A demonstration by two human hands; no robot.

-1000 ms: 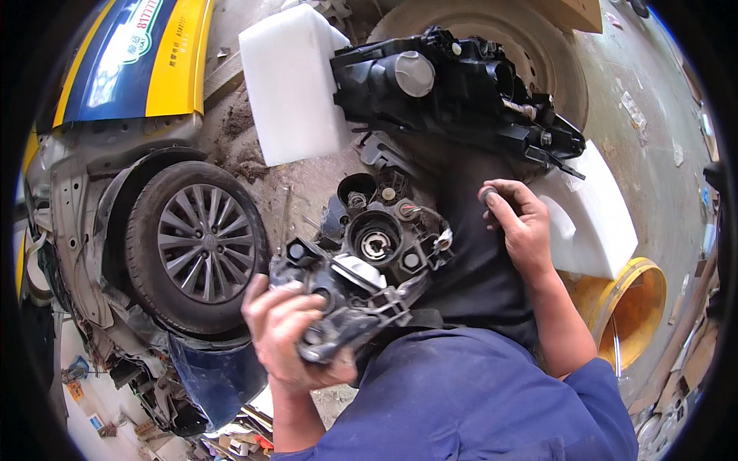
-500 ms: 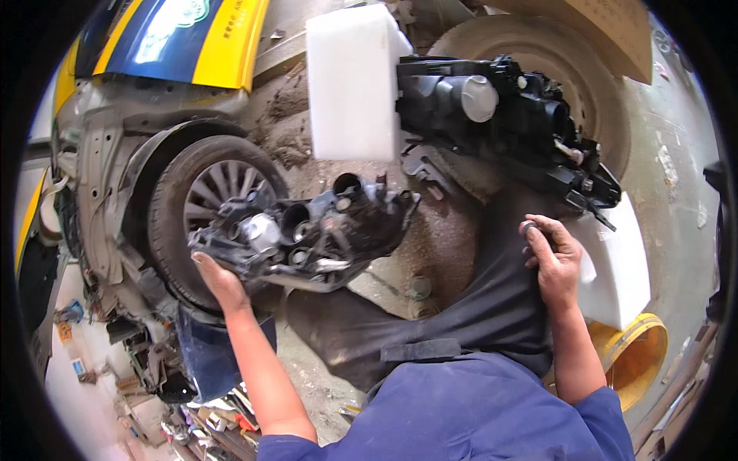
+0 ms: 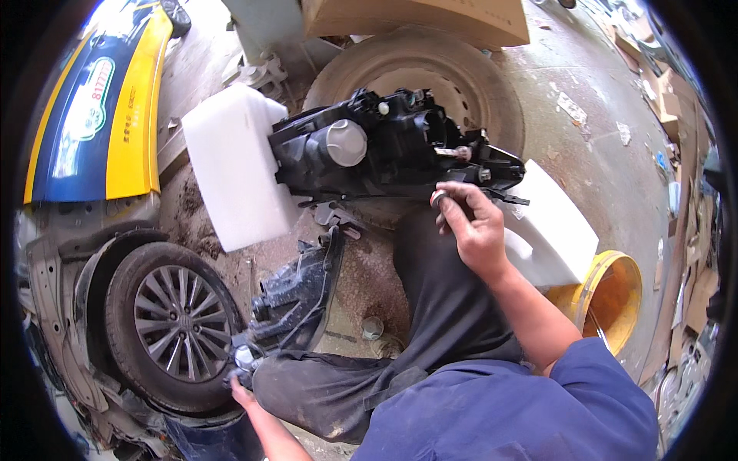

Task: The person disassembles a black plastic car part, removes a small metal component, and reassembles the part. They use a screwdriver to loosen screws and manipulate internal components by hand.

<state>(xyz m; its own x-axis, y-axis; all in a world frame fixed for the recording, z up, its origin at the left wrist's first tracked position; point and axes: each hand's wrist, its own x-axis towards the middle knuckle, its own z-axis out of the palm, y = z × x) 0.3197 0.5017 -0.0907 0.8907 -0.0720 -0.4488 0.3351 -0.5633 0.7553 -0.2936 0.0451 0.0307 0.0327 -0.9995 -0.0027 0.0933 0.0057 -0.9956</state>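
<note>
Down beside the car wheel, my left hand [image 3: 244,393] has its fingers closed on the near end of a dusty headlight assembly [image 3: 296,301], which is tilted on end next to my knee. Most of those fingers are hidden. Between the thumb and fingers of my right hand [image 3: 475,229] is a small round part [image 3: 438,199], too small to identify surely. This hand is raised just in front of a cleaner black headlight assembly [image 3: 384,165], back side up, with a round grey cap [image 3: 346,143] on its housing. White foam end blocks [image 3: 234,165] support it at both ends.
A large tyre [image 3: 330,77] lies flat behind the black headlight, and a cardboard box [image 3: 430,19] is beyond it. The car's wheel [image 3: 184,323] stands at left, below a blue and yellow panel [image 3: 88,107]. A yellow bucket [image 3: 588,296] lies tipped at right.
The dusty headlight has swung from level to upright and down toward the floor at my left, with my left hand following. My right hand has come closer to the black headlight. The view has turned right.
</note>
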